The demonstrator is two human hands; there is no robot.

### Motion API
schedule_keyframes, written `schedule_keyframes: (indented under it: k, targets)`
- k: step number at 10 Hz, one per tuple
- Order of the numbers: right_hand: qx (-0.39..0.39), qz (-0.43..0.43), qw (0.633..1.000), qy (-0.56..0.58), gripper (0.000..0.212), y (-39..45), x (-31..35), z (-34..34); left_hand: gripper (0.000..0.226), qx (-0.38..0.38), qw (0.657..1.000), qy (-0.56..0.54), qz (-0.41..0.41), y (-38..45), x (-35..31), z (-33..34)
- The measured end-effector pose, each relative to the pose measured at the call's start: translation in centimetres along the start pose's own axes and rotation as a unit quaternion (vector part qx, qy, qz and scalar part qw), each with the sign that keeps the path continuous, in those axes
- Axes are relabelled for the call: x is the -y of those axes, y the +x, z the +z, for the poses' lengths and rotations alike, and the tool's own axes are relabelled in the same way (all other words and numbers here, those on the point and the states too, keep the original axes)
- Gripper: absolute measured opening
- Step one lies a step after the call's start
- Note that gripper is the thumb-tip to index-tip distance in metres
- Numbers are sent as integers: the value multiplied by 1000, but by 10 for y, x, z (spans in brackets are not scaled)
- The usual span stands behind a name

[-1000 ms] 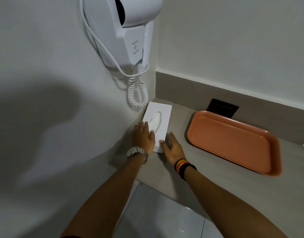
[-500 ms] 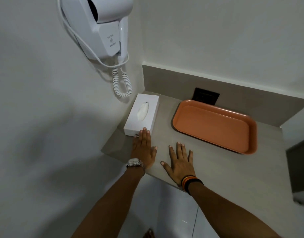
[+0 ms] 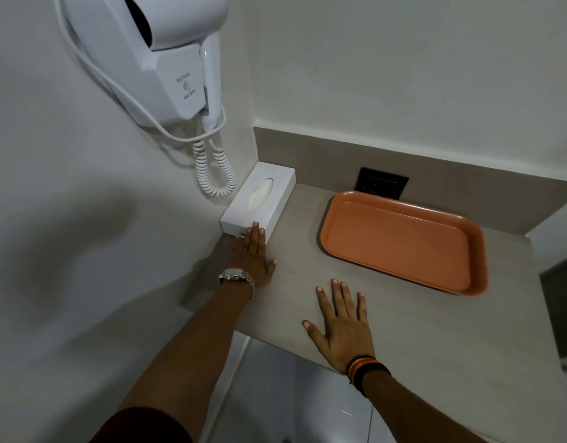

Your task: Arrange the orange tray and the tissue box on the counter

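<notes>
The white tissue box (image 3: 269, 190) lies in the back left corner of the grey counter (image 3: 419, 321), along the left wall, with a tissue showing in its slot. My left hand (image 3: 251, 259) rests flat on the counter, fingers straight, fingertips touching the box's near end. The orange tray (image 3: 400, 243) lies empty to the right, near the back wall. My right hand (image 3: 338, 326) lies flat with fingers spread on the counter's front part, apart from both the tray and the box.
A white wall-mounted hair dryer (image 3: 167, 55) with a coiled cord (image 3: 215, 171) hangs on the left wall just above the box. A dark socket plate (image 3: 381, 183) sits in the backsplash behind the tray. The counter's front edge drops to a tiled floor.
Both hands came off the box's near end; the right hand drew back toward the front edge and spread flat. The left hand keeps only fingertips at the box. The camera pulled back.
</notes>
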State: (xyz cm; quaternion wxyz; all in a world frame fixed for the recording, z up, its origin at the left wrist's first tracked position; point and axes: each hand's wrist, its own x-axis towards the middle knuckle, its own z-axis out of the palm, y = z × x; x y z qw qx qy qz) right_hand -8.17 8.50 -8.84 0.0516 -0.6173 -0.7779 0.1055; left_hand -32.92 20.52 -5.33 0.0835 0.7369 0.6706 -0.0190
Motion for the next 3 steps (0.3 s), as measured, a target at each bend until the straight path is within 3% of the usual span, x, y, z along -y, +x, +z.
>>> schedule_keyframes:
  k: [2, 3]
  targets:
    - [14, 5, 1000, 1, 80, 0, 1, -4, 88, -31, 999, -25, -5, -1, -5, 3]
    - [33, 0, 999, 12, 81, 5, 1, -7, 84, -95, 994, -54, 18, -8, -15, -2]
